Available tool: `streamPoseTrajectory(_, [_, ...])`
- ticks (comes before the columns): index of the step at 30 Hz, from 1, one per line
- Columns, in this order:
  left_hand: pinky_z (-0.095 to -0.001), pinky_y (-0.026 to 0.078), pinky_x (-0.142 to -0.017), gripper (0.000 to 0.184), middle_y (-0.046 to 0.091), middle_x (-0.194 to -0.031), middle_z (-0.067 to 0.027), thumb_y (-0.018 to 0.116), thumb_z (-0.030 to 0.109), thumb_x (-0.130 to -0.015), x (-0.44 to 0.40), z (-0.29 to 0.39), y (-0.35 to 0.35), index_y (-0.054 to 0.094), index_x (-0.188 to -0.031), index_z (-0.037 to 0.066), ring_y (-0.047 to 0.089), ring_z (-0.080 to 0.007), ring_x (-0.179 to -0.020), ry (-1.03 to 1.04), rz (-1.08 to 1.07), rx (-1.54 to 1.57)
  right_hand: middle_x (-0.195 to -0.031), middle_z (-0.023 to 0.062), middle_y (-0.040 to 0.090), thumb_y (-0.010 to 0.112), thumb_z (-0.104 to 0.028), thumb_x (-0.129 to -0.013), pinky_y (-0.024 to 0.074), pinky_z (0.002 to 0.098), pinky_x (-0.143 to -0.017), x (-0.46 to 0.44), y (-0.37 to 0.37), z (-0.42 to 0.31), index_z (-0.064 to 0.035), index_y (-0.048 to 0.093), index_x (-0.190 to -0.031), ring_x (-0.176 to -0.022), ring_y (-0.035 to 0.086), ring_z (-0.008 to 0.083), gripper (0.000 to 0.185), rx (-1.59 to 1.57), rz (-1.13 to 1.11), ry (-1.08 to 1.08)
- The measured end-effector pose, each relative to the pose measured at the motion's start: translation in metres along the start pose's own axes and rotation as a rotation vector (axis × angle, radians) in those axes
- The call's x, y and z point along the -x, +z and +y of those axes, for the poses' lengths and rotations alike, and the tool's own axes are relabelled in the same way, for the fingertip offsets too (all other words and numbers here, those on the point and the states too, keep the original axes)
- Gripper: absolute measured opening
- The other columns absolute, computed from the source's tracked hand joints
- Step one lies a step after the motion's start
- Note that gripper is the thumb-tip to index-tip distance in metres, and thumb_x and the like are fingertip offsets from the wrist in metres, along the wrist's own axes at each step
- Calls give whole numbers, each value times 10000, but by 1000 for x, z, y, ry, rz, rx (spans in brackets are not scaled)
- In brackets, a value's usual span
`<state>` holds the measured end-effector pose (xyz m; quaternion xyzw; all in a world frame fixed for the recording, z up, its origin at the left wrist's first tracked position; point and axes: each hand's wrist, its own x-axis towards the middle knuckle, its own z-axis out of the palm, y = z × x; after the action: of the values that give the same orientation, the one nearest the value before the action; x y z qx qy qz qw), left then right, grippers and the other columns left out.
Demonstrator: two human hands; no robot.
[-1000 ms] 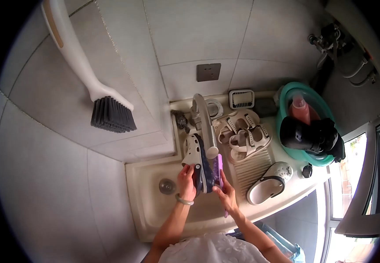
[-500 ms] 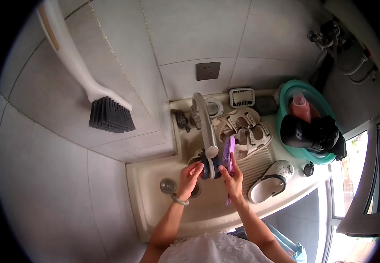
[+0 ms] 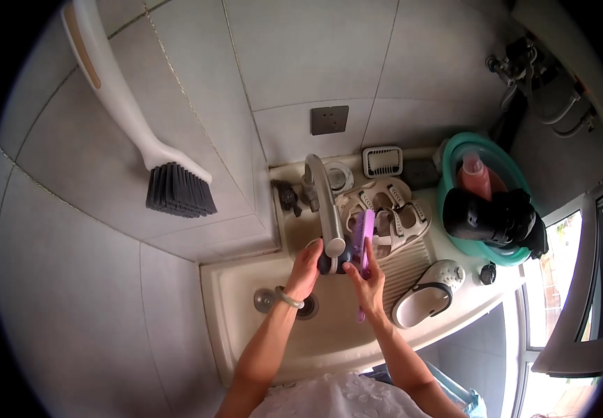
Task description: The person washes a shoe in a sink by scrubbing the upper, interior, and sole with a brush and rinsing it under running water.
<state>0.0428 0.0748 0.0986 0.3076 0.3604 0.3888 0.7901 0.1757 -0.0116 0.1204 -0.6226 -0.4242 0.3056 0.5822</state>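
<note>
Under the spout of the metal faucet (image 3: pixel 326 209), my left hand (image 3: pixel 307 270) grips a dark, rounded item (image 3: pixel 326 263) by its left side. It looks like part of a shoe, but the spout and my fingers hide much of it. A pale streak, apparently running water, crosses it. My right hand (image 3: pixel 369 285) is closed around a purple brush (image 3: pixel 363 237), held upright with its bristles facing left. The right thumb touches or nearly touches the dark item. Both hands are above the cream sink (image 3: pixel 246 341).
Beige sandals (image 3: pixel 402 219) and a white clog (image 3: pixel 423 299) with a black strap lie right of the hands. Farther right, a teal basin (image 3: pixel 451 188) holds a pink bottle (image 3: pixel 475 177) and black items. A large white-handled brush (image 3: pixel 134 129) hangs at left.
My left hand has moved slightly up and turned, closing more around the dark item, which has risen and tilted under the spout. My right hand still holds the brush.
</note>
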Motion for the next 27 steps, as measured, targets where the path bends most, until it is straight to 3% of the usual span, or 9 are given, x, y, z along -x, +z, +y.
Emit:
streamPoseTrajectory(2, [-212,415,-690,318,579,-892,53,556,327,-984,-6,-7,-9,615,-1099,37,501,-40,-796,70,-89,-84,-1049,18,619,742,-224,-839,427,172,-748,-4,1,-13,-32,305,-1483,-835,500,61,802,-150,38,187])
streamPoseTrajectory(6, [-247,437,-727,303,597,-921,-5,614,230,-950,-5,-8,-4,563,-1125,-13,531,-106,-813,283,-99,-449,-985,0,616,727,-219,-855,426,179,-741,-9,3,-14,-43,304,-1486,-823,496,61,780,-58,48,193])
streamPoseTrajectory(10, [-353,486,-855,486,641,-956,-136,737,192,-838,-2,-4,-3,520,-1222,-14,615,-303,-887,436,-109,-794,-905,-13,609,724,-184,-852,424,188,-682,-20,12,-15,-79,321,-1488,-743,472,63,760,-104,110,132])
streamPoseTrajectory(12, [-350,503,-830,531,652,-998,-135,758,176,-818,-2,-3,-9,508,-1247,-11,638,-279,-884,559,-177,-793,-939,2,618,708,-189,-863,433,198,-689,-23,12,-15,-71,341,-1477,-755,477,71,725,-121,96,138])
streamPoseTrajectory(14, [-354,518,-802,635,658,-1041,-132,808,223,-761,1,-3,-11,489,-1266,6,658,-266,-898,445,-162,-702,-957,17,626,689,-180,-874,444,210,-702,-25,11,-11,-61,368,-1462,-770,492,76,681,-12,-14,70])
streamPoseTrajectory(18, [-391,536,-740,771,673,-993,-134,871,336,-655,6,1,-3,481,-1257,52,669,-302,-870,578,79,-927,-973,48,651,633,-161,-909,456,223,-756,-14,7,-15,-96,404,-1451,-810,508,69,591,151,-111,31])
streamPoseTrajectory(21, [-450,531,-688,666,683,-926,-161,823,331,-688,1,-8,-2,507,-1218,78,657,-387,-821,470,234,-1084,-790,84,617,602,-119,-918,459,273,-625,7,1,-26,-141,461,-1423,-668,495,97,525,294,-106,34])
streamPoseTrajectory(25, [-473,526,-665,523,682,-836,-174,751,262,-747,-7,-19,-6,544,-1198,97,654,-405,-783,490,312,-1104,-684,186,565,579,-32,-893,441,394,-521,40,8,-25,-197,532,-1361,-540,552,297,498,534,-123,-210])
streamPoseTrajectory(27, [-470,525,-659,478,681,-835,-173,742,253,-751,-7,-32,-5,565,-1166,96,654,-406,-775,528,336,-1078,-717,242,583,581,-48,-894,444,453,-544,35,14,-31,-172,568,-1306,-619,591,409,430,588,-138,-166])
